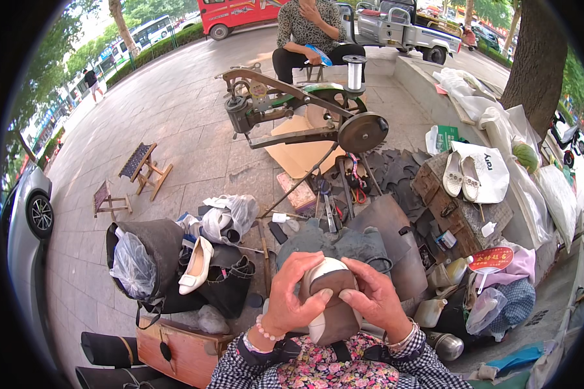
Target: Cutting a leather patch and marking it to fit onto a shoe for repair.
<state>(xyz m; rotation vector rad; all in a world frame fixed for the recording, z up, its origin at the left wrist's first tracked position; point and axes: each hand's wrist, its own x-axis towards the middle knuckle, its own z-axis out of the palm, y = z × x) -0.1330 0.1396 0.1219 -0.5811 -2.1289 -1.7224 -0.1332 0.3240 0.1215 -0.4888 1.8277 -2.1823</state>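
Observation:
A white shoe [329,280] with a brown sole sits between my two hands, above my lap, with its underside turned up. My left hand [291,297] wraps its left side and my right hand [374,297] wraps its right side. Both thumbs press on the brown sole, their tips close together. The fingers curl round the far end of the shoe, partly hidden behind it. A cream pump [196,264] with a bow lies on a black bag to the left. Dark grey cloth [334,243] lies just beyond my hands.
A hand-cranked sewing machine [298,107] stands ahead; a seated person [311,32] is behind it. White flat shoes [461,176] rest on a wooden box [438,194] at right. Folding stools [146,170] stand at left. Tools, including pliers [329,211], and bottles [430,312] lie around.

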